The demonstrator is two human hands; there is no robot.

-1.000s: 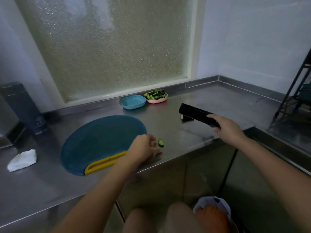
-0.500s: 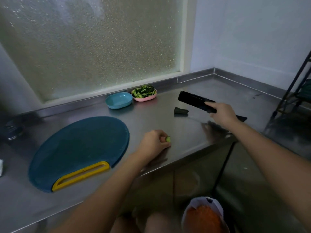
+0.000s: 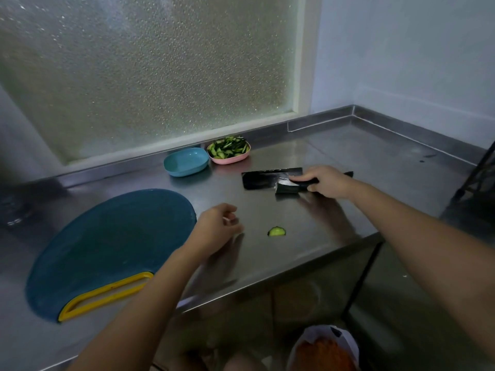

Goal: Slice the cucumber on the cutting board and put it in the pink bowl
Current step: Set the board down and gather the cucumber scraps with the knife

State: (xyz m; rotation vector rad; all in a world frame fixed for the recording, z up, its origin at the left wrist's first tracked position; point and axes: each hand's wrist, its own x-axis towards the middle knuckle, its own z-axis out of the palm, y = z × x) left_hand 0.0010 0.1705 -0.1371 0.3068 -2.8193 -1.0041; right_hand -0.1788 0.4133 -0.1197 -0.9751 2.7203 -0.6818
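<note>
The dark blue cutting board [image 3: 107,247] with a yellow handle lies bare at the left of the steel counter. By the window, the pink bowl [image 3: 229,159] holds several cucumber slices. One cucumber slice [image 3: 276,231] lies on the counter just right of my left hand [image 3: 217,231], whose loosely curled fingers hold nothing. My right hand [image 3: 328,183] grips the handle of a black knife [image 3: 267,179] lying flat on the counter. A dark cucumber end piece [image 3: 288,188] sits against the blade, beside that hand.
An empty blue bowl [image 3: 186,162] stands left of the pink bowl. The counter's front edge [image 3: 294,271] runs diagonally below my hands. A black rack [image 3: 479,180] stands at the right. A white bag with orange contents [image 3: 325,352] sits below the counter.
My left hand let go of the cucumber slice, which now lies on the counter. My right hand brought the knife down flat beside the cucumber end piece.
</note>
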